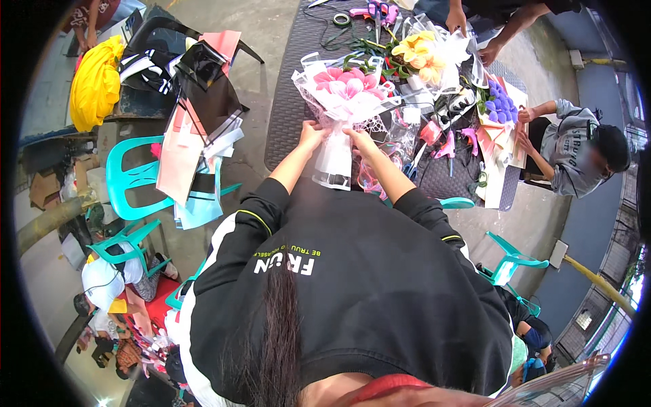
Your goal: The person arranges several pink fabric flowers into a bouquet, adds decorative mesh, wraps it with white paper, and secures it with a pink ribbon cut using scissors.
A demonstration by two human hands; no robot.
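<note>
A bouquet of pink craft flowers [349, 83] lies on the dark quilted table [288, 115] in front of me, its blooms toward the far side. White and clear wrapping [333, 159] surrounds it and narrows into a tail that points back at me. My left hand [312, 134] is closed on the left side of the gathered wrapping, just under the blooms. On the opposite side my right hand [358, 140] grips the wrapping, its thumb and fingers partly hidden by the sheet. Crumpled clear plastic [400, 139] lies right beside my right hand.
Scissors [378, 17], a tape roll [341, 20], a yellow bouquet [422, 57] and pink glue guns [445, 146] crowd the table. A person at right handles a purple bouquet [500, 105]; another person's hands [487, 53] work opposite. At left, a teal chair [132, 176] holds paper sheets [182, 152].
</note>
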